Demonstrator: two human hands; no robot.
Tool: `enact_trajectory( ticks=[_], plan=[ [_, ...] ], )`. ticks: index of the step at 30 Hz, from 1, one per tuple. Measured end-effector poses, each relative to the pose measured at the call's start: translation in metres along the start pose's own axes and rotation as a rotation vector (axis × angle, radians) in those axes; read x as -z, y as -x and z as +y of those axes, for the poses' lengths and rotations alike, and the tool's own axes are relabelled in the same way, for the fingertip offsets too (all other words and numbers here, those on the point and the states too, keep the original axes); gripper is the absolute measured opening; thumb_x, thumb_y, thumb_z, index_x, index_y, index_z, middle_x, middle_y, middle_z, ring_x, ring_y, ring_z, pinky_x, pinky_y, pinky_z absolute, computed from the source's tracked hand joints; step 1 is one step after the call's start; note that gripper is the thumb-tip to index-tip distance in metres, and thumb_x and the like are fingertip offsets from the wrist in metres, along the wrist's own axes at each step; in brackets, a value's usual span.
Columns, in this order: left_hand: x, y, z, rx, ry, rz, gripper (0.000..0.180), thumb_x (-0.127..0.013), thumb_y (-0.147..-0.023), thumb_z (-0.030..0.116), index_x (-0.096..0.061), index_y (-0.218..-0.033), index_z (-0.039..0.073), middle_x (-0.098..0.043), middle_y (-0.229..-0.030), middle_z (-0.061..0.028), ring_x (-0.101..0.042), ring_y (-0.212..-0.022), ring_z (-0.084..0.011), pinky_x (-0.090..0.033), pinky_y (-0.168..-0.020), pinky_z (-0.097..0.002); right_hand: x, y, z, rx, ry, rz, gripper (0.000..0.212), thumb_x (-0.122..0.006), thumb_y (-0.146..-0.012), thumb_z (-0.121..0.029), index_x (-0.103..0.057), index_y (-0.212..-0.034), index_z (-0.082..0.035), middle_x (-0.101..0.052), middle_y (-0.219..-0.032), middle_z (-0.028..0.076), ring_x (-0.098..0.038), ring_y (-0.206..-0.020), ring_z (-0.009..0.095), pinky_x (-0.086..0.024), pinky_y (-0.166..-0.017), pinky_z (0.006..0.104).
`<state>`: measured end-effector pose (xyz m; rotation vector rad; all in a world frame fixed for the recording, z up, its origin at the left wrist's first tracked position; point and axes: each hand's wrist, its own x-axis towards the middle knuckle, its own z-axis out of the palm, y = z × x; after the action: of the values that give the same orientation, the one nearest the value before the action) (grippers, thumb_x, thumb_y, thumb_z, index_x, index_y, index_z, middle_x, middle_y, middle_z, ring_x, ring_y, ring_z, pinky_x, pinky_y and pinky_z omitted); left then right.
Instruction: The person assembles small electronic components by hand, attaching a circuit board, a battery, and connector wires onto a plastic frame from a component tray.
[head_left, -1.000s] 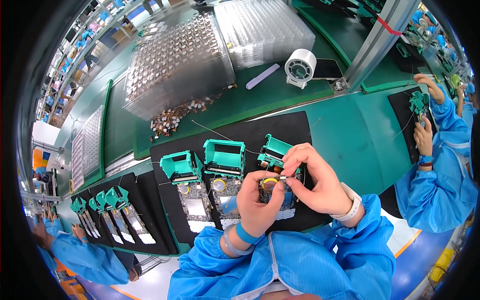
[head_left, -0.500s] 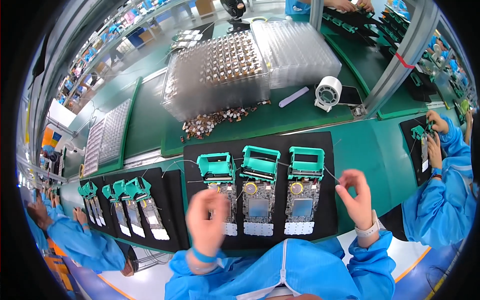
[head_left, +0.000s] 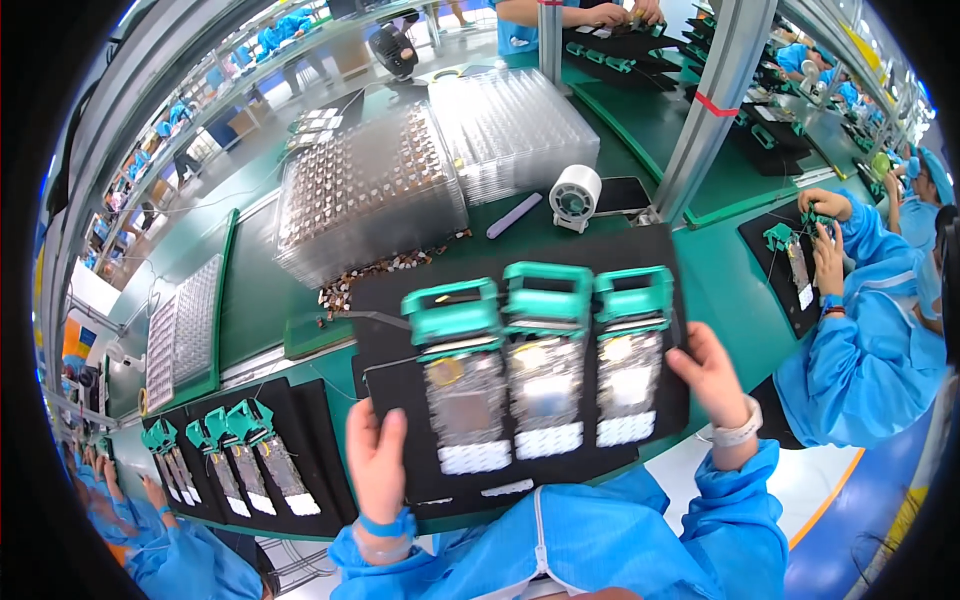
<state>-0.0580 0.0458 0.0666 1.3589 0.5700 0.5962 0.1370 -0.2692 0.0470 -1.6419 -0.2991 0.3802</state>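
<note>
Black mat (head_left: pixel 640 248), held above the green bench (head_left: pixel 712 262), we judge light and stiff but its circuit boards (head_left: pixel 545 385) fragile, our left hand (head_left: pixel 377 465) and right hand (head_left: pixel 715 378) gripping opposite side edges, fingers closed

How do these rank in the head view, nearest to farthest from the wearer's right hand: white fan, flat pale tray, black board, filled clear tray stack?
From the right hand:
1. Black board: touching, at its right edge.
2. White fan: beyond the board, toward the right.
3. Filled clear tray stack: farther back, leftward.
4. Flat pale tray: far left.
</note>
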Motion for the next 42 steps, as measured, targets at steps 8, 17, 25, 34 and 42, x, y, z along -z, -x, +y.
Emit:
enact_trajectory(
  ticks=[8,17,25,34,42],
  plan=[
    [-0.124,0.029,-0.042,0.031,0.199,-0.851,0.062,-0.059,-0.084,0.000,-0.030,-0.139,0.002,-0.039,-0.138,-0.0136,-0.043,-0.124,-0.0251,-0.041,-0.098,-0.0353,0.243,-0.036,0.065,0.066,0.125,0.507,0.042,-0.047,-0.083,0.007,-0.049,-0.124,0.000,-0.059,-0.115,0.009,-0.055,-0.105,0.019,-0.041,-0.092,0.0286],
    [-0.057,-0.010,0.007,0.063,-0.127,-0.525,0.020,-0.057,-0.086,0.001,-0.058,-0.106,0.001,-0.060,-0.101,-0.0078,-0.059,-0.092,-0.0144,-0.048,-0.080,-0.0257,0.257,-0.056,0.095,0.072,0.735,0.627,0.040,-0.049,-0.077,0.009,-0.051,-0.117,0.003,-0.057,-0.116,0.014,-0.054,-0.108,0.024,-0.040,-0.096,0.0318],
    [0.022,-0.035,0.027,-0.115,-0.804,-0.137,0.015,-0.065,-0.083,0.013,-0.055,-0.083,0.001,-0.058,-0.066,-0.0078,-0.059,-0.062,-0.0187,-0.047,-0.057,-0.0290,0.018,-0.081,-0.026,0.557,0.855,0.370,0.036,-0.057,-0.080,0.001,-0.051,-0.116,0.000,-0.053,-0.116,0.013,-0.049,-0.111,0.026,-0.037,-0.097,0.0331],
    [0.041,-0.044,-0.019,-0.087,-1.276,-0.190,0.055,-0.082,-0.058,0.044,-0.053,-0.073,0.000,-0.061,-0.067,-0.0165,-0.062,-0.063,-0.0328,-0.050,-0.057,-0.0392,-0.235,-0.145,-0.020,0.667,0.746,-0.399,0.023,-0.061,-0.080,-0.021,-0.062,-0.096,-0.004,-0.060,-0.094,0.015,-0.057,-0.092,0.033,-0.046,-0.079,0.0412],
    [0.039,-0.053,-0.027,0.052,-0.740,-0.127,0.039,-0.081,-0.065,0.030,-0.060,-0.082,0.001,-0.061,-0.068,-0.0111,-0.059,-0.059,-0.0235,-0.048,-0.055,-0.0332,-0.304,-0.206,0.003,0.639,0.875,-0.168,0.008,-0.064,-0.076,-0.015,-0.063,-0.074,-0.007,-0.062,-0.079,0.011,-0.060,-0.080,0.030,-0.048,-0.069,0.0417]
  ],
)
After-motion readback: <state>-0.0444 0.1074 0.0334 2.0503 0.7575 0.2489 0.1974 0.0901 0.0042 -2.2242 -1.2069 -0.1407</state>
